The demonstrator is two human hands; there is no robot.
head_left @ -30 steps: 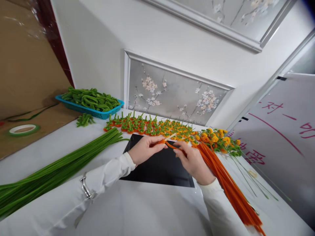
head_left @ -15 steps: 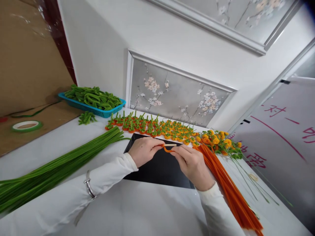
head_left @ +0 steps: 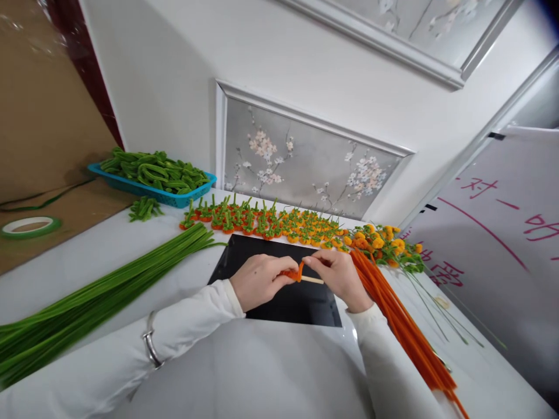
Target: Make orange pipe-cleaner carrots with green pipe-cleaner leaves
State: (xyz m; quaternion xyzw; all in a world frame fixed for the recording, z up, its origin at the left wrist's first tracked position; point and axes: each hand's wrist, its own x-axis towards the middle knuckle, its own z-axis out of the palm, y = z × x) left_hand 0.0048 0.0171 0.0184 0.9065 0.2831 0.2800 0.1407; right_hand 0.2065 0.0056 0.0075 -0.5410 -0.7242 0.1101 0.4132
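Over the black mat [head_left: 283,311], my left hand [head_left: 261,282] pinches a pale thin stick [head_left: 312,280] together with an orange pipe cleaner [head_left: 300,271]. The pipe cleaner wraps around the stick beside my left fingertips. My right hand [head_left: 343,276] is closed, thumb and finger gripping the free part of the pipe cleaner just above the stick. The stick's bare end points right, below my right fingers. To the right of my right hand lies a bundle of orange pipe cleaners [head_left: 399,317]; left of the mat is a bundle of long green pipe cleaners [head_left: 117,291].
Rows of small orange pieces with green stems [head_left: 248,222] and yellow ones [head_left: 305,226] line the back. Yellow-orange flowers [head_left: 388,244] are heaped at right. A blue tray [head_left: 177,199] of green loops and a tape roll [head_left: 31,227] sit at left. A wall stands behind.
Both hands have come lower over the mat. The orange strand, which hung in a loop below the stick, now wraps up around it, with my right fingers above. The view has shifted slightly.
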